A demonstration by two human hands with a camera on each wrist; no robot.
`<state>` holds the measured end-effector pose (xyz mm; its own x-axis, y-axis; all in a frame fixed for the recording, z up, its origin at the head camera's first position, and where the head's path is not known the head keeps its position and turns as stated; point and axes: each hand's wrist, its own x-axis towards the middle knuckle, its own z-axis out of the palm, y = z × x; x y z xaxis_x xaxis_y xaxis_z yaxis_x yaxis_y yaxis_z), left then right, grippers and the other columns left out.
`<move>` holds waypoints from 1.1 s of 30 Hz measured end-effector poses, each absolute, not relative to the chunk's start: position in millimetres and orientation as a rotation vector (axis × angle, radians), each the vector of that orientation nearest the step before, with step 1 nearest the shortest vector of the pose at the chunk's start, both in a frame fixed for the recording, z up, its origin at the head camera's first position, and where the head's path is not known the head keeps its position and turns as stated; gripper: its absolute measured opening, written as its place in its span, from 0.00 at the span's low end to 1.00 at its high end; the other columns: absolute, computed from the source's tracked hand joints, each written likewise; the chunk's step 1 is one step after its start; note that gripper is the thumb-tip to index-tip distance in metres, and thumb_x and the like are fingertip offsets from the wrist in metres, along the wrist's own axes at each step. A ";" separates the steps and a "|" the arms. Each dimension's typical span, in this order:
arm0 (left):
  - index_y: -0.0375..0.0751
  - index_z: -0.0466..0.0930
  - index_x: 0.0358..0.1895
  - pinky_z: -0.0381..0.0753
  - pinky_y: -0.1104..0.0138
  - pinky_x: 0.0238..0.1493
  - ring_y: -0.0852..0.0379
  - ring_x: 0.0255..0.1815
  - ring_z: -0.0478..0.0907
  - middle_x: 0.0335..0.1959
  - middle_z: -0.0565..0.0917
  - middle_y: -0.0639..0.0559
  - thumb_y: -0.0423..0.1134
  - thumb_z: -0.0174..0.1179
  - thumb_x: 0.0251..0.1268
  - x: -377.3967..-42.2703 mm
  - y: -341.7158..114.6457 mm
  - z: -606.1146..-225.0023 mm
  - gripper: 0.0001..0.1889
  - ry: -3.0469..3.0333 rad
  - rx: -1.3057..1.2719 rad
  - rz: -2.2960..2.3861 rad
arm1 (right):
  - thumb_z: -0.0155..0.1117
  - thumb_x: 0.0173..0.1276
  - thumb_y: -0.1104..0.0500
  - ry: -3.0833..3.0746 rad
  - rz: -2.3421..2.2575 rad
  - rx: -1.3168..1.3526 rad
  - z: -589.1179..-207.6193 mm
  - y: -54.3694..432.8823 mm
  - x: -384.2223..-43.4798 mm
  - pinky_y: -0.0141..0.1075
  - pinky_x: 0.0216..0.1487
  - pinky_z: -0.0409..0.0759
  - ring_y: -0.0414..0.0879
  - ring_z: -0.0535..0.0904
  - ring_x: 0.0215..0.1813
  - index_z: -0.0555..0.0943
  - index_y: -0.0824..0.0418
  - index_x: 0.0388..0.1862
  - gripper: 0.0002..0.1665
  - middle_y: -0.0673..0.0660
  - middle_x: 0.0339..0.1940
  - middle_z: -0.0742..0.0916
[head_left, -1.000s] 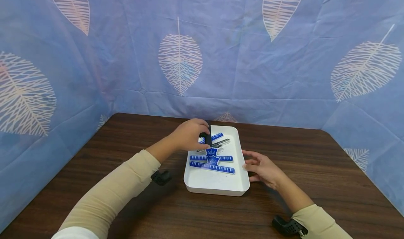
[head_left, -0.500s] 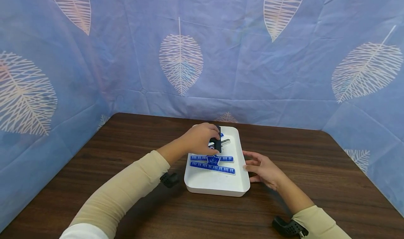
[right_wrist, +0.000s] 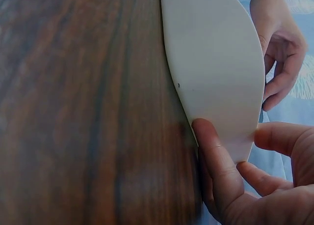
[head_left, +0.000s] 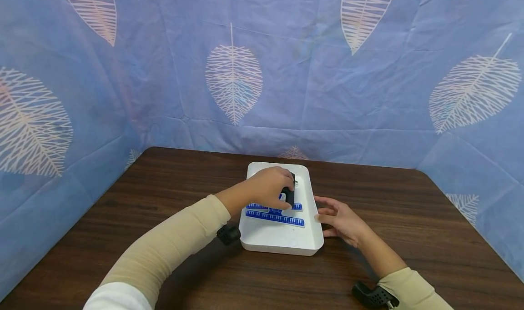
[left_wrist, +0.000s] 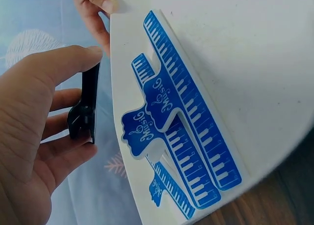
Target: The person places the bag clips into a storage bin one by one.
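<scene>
Over the white tray, my left hand pinches a black clip between thumb and fingers. The clip appears edge-on in the left wrist view, raised above the tray. Beneath lie several blue music clips printed with piano keys; the frontmost blue clip overlaps another one, and a third blue clip is farther back. My left hand hides part of them in the head view. At the tray's right side, my right hand holds on, thumb at the rim and fingers against the outer wall.
The tray stands on a dark brown wooden table. A blue cloth with white leaf prints hangs behind the table and along its sides. Dark wrist-camera mounts sit on both forearms.
My left hand has moved right and nearer the tray's front with the black clip, now covering more of the blue clips. The right hand and tray have stayed in place.
</scene>
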<state>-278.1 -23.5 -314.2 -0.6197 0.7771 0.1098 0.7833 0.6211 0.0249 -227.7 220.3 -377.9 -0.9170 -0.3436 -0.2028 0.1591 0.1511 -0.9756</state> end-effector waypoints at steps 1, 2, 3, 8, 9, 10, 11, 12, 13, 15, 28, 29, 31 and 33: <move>0.46 0.86 0.50 0.72 0.65 0.62 0.57 0.58 0.75 0.52 0.82 0.53 0.57 0.68 0.55 -278.8 -22.4 -314.3 0.24 -2.746 -1.339 -0.103 | 0.59 0.70 0.68 2.056 -1.820 -0.174 -377.8 220.2 -227.7 0.51 0.43 0.83 0.54 0.83 0.48 0.53 0.66 0.76 0.40 0.74 0.60 0.74; 0.46 0.86 0.50 0.72 0.65 0.62 0.57 0.57 0.76 0.52 0.83 0.53 0.56 0.69 0.54 -279.4 -21.2 -314.3 0.23 -2.746 -1.350 -0.102 | 0.59 0.70 0.68 2.055 -1.821 -0.172 -377.7 220.1 -227.8 0.51 0.43 0.83 0.54 0.83 0.48 0.53 0.66 0.76 0.40 0.74 0.60 0.74; 0.46 0.86 0.50 0.72 0.66 0.61 0.57 0.56 0.76 0.51 0.83 0.54 0.56 0.69 0.54 -280.1 -19.8 -314.7 0.23 -2.751 -1.356 -0.095 | 0.59 0.70 0.68 2.054 -1.822 -0.171 -377.5 219.9 -227.8 0.51 0.43 0.83 0.54 0.83 0.48 0.53 0.66 0.76 0.40 0.74 0.60 0.74; 0.46 0.87 0.48 0.74 0.68 0.57 0.61 0.48 0.78 0.46 0.84 0.56 0.57 0.69 0.54 -282.2 -9.2 -316.5 0.23 -2.790 -1.411 -0.058 | 0.60 0.70 0.67 2.055 -1.821 -0.167 -376.6 220.9 -227.0 0.51 0.43 0.83 0.55 0.83 0.49 0.53 0.66 0.76 0.41 0.74 0.61 0.74; 0.47 0.87 0.48 0.75 0.68 0.57 0.61 0.47 0.78 0.46 0.84 0.56 0.57 0.69 0.54 -281.9 -7.2 -316.9 0.23 -2.806 -1.422 -0.050 | 0.60 0.70 0.67 2.055 -1.820 -0.170 -376.5 221.0 -226.9 0.50 0.43 0.83 0.55 0.83 0.49 0.53 0.66 0.77 0.41 0.74 0.61 0.74; 0.47 0.87 0.48 0.75 0.68 0.57 0.62 0.45 0.78 0.45 0.85 0.56 0.57 0.69 0.54 -281.1 -5.2 -316.8 0.23 -2.820 -1.438 -0.043 | 0.60 0.70 0.67 2.053 -1.820 -0.172 -376.4 221.2 -226.7 0.50 0.43 0.83 0.55 0.83 0.49 0.53 0.66 0.77 0.41 0.74 0.61 0.74; 0.47 0.87 0.48 0.75 0.67 0.57 0.62 0.45 0.78 0.45 0.84 0.57 0.57 0.69 0.54 -280.5 -3.5 -316.9 0.23 -2.836 -1.449 -0.035 | 0.60 0.70 0.67 2.051 -1.821 -0.176 -376.4 221.3 -226.6 0.50 0.43 0.83 0.55 0.83 0.49 0.52 0.67 0.77 0.41 0.74 0.61 0.74; 0.47 0.87 0.48 0.75 0.67 0.57 0.62 0.45 0.78 0.45 0.84 0.57 0.57 0.69 0.54 -279.7 -1.9 -317.1 0.22 -2.853 -1.460 -0.032 | 0.59 0.70 0.67 2.047 -1.821 -0.179 -376.3 221.5 -226.5 0.50 0.43 0.83 0.55 0.83 0.49 0.52 0.67 0.77 0.41 0.74 0.61 0.73; 0.47 0.86 0.48 0.75 0.67 0.57 0.62 0.45 0.77 0.45 0.84 0.57 0.57 0.69 0.54 -278.5 -0.6 -316.9 0.22 -2.866 -1.469 -0.027 | 0.59 0.70 0.67 2.045 -1.821 -0.182 -376.3 221.7 -226.4 0.50 0.43 0.83 0.55 0.83 0.49 0.52 0.67 0.77 0.41 0.74 0.61 0.73; 0.48 0.86 0.48 0.75 0.67 0.57 0.63 0.44 0.77 0.45 0.84 0.57 0.57 0.69 0.54 -276.5 1.5 -317.0 0.22 -2.891 -1.487 -0.025 | 0.59 0.70 0.67 2.043 -1.821 -0.187 -376.3 222.0 -226.4 0.49 0.43 0.83 0.55 0.83 0.49 0.52 0.67 0.77 0.41 0.74 0.60 0.73; 0.46 0.86 0.42 0.74 0.74 0.44 0.63 0.39 0.73 0.40 0.82 0.58 0.51 0.73 0.51 -277.0 7.3 -325.6 0.17 -2.883 -1.597 -0.032 | 0.59 0.70 0.66 2.028 -1.815 -0.202 -378.2 223.6 -228.5 0.49 0.44 0.83 0.55 0.82 0.50 0.50 0.67 0.77 0.42 0.76 0.63 0.71; 0.46 0.86 0.41 0.74 0.74 0.44 0.63 0.39 0.73 0.40 0.82 0.58 0.49 0.73 0.51 -276.7 7.6 -325.4 0.16 -2.892 -1.593 -0.030 | 0.59 0.70 0.66 2.029 -1.815 -0.201 -378.4 223.4 -228.5 0.49 0.44 0.83 0.55 0.82 0.50 0.50 0.67 0.77 0.42 0.76 0.63 0.71; 0.46 0.86 0.39 0.74 0.74 0.44 0.62 0.39 0.73 0.39 0.81 0.58 0.47 0.73 0.50 -276.1 7.9 -325.0 0.14 -2.907 -1.586 -0.024 | 0.59 0.70 0.66 2.031 -1.817 -0.196 -378.6 223.2 -228.5 0.49 0.44 0.83 0.54 0.82 0.50 0.51 0.67 0.77 0.42 0.75 0.63 0.71; 0.47 0.85 0.38 0.74 0.73 0.45 0.62 0.38 0.73 0.38 0.81 0.58 0.45 0.73 0.50 -275.8 8.2 -324.7 0.12 -2.916 -1.581 -0.016 | 0.59 0.70 0.66 2.030 -1.819 -0.193 -378.9 223.1 -228.6 0.49 0.44 0.83 0.54 0.82 0.50 0.50 0.67 0.77 0.42 0.75 0.63 0.71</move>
